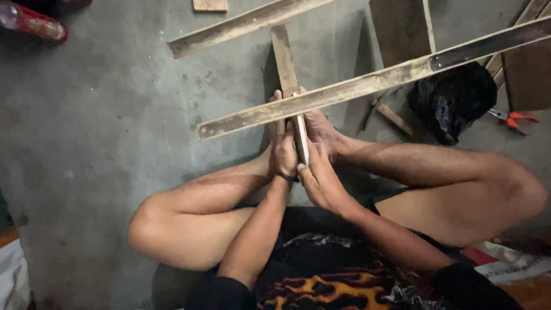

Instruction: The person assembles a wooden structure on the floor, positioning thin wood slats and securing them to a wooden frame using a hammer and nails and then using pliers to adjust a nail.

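You're down on the grey concrete floor (103, 132), knees wide, and both hands meet in the middle. Your left hand (283, 150) is wrapped shut around a thin, pale flat strip (301, 138) held on edge, and your right hand (319, 179) closes on the same strip from the other side, palm pressed against it. Your feet brace it too, just under the long rough wooden batten (367, 85) that crosses at a slant right above your fingers. A shorter plank (282, 57) runs straight away from you beneath that batten, and another weathered one (241, 24) lies further off. As for containers, there's only a crumpled black plastic bag (453, 97) to your right; its contents are hidden. Orange-handled pliers (513, 120) lie just beyond it.
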